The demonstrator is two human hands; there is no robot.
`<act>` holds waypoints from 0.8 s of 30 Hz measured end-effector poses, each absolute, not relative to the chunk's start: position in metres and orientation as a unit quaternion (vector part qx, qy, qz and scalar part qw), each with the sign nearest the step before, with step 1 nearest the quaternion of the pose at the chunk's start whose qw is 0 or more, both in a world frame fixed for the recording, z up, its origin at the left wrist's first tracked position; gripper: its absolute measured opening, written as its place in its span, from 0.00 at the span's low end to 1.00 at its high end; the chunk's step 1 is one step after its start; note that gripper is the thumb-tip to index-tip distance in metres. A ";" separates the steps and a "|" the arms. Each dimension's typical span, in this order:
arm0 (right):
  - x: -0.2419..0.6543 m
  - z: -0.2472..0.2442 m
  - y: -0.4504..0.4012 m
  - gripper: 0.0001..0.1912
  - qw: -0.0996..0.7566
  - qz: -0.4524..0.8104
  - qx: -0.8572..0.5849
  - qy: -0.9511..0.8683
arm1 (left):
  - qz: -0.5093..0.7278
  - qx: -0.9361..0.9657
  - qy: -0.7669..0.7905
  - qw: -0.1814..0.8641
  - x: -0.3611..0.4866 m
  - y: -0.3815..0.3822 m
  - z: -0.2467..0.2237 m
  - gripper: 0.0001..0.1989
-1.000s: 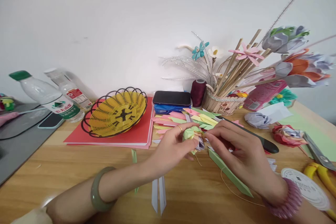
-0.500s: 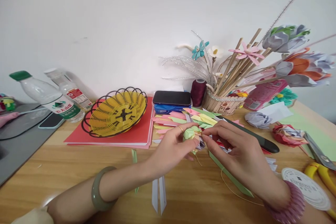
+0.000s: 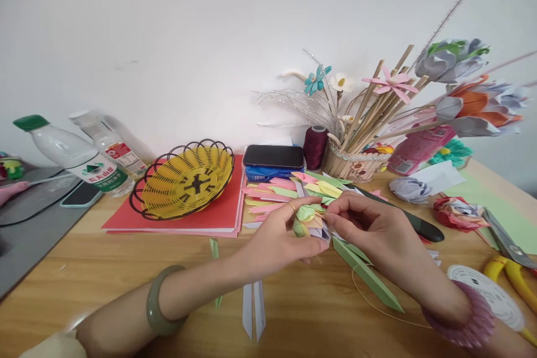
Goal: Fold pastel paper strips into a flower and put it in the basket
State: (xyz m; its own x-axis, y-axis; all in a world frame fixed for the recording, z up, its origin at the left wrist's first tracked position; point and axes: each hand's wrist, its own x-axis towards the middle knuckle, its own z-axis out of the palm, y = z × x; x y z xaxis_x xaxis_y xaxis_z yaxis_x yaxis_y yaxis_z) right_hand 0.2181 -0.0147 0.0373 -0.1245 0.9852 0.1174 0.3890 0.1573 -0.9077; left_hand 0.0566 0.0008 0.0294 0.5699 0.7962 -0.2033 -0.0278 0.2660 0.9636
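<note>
My left hand [image 3: 283,235] wears a ring and is wrapped round a small folded paper flower [image 3: 309,220] in green, orange and pale purple. The fingers of my right hand [image 3: 369,226] are pinched together at the flower's right side; what lies between their tips is too small to tell. A thin cord [image 3: 371,305] curves over the wood below my right hand. Behind the hands lies a pile of folded paper strips [image 3: 272,193] in pink, yellow and green. One long green strip [image 3: 369,278] lies under my right hand.
A yellow basket [image 3: 188,182] stands on red paper [image 3: 126,215] at the left, near two bottles [image 3: 86,159]. At the back are a phone [image 3: 274,156], a thread spool [image 3: 315,147] and a pot of sticks [image 3: 354,165]. Scissors [image 3: 509,240] and a white round spool [image 3: 482,293] lie at the right.
The paper flower has turned a little and more of its orange and purple folds show. My left thumb has shifted right along its lower edge. My right fingertips have moved slightly up.
</note>
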 end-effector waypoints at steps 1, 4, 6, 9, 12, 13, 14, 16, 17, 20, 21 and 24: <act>0.218 0.038 -0.015 0.08 0.397 0.382 -0.528 -0.646 | 0.287 0.528 0.364 0.711 0.057 0.001 0.029 0.29; 0.218 0.039 -0.015 0.08 0.402 0.390 -0.526 -0.640 | 0.295 0.510 0.370 0.718 0.057 0.001 0.029 0.26; 0.218 0.041 -0.014 0.08 0.406 0.393 -0.523 -0.638 | 0.308 0.496 0.366 0.725 0.057 0.002 0.029 0.24; 0.219 0.044 -0.013 0.10 0.410 0.401 -0.519 -0.634 | 0.315 0.480 0.351 0.739 0.056 0.003 0.029 0.22; 0.220 0.046 -0.013 0.10 0.407 0.404 -0.525 -0.629 | 0.317 0.466 0.337 0.754 0.055 0.004 0.031 0.18; 0.220 0.046 -0.014 0.11 0.406 0.404 -0.528 -0.627 | 0.320 0.461 0.335 0.757 0.055 0.004 0.031 0.18; 0.220 0.046 -0.014 0.11 0.405 0.404 -0.529 -0.627 | 0.324 0.455 0.336 0.758 0.055 0.004 0.031 0.18; 0.220 0.046 -0.014 0.11 0.404 0.407 -0.524 -0.629 | 0.332 0.445 0.340 0.759 0.054 0.004 0.031 0.18; 0.220 0.046 -0.014 0.11 0.405 0.409 -0.521 -0.630 | 0.335 0.443 0.339 0.759 0.054 0.004 0.031 0.17; 0.221 0.045 -0.014 0.11 0.414 0.396 -0.519 -0.635 | 0.343 0.442 0.332 0.759 0.054 0.005 0.029 0.14; 0.222 0.045 -0.014 0.12 0.419 0.385 -0.522 -0.636 | 0.345 0.440 0.333 0.759 0.054 0.005 0.028 0.13; 0.222 0.044 -0.016 0.12 0.436 0.342 -0.524 -0.646 | 0.345 0.436 0.344 0.757 0.054 0.005 0.028 0.15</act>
State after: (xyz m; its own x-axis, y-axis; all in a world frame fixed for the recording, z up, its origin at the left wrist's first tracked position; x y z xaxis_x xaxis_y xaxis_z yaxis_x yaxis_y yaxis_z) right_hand 0.2224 -0.0159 0.0435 -0.0697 0.9762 0.2052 0.3792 0.2162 -0.8997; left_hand 0.0536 0.0047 0.0284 0.5252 0.8221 -0.2196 -0.2218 0.3814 0.8974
